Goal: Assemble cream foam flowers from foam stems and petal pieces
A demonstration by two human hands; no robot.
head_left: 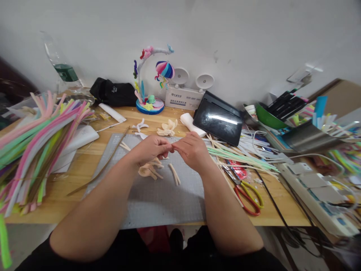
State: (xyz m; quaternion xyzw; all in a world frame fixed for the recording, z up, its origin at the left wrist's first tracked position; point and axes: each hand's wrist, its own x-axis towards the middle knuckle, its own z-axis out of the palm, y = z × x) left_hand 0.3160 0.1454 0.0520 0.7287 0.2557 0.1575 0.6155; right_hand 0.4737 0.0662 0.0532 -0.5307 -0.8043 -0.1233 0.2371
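Note:
My left hand (153,149) and my right hand (191,149) meet fingertip to fingertip above the grey cutting mat (163,205). Both are closed in a pinch; whatever sits between the fingertips is too small or hidden to name. Just under my left hand lie beige looped pieces (148,170) of fuzzy stem. A short bundle of beige stems (175,174) rests on the mat below the gap between the hands. Behind the hands are cream petal-like shapes (167,128) and a white bent piece (140,125).
Colourful fuzzy stems (42,139) are heaped at left. Scissors (248,199), green stems (242,158) and a power strip (318,195) lie at right. Further back stand a black tablet (218,118), a white box (183,98) and a balloon ornament (149,107).

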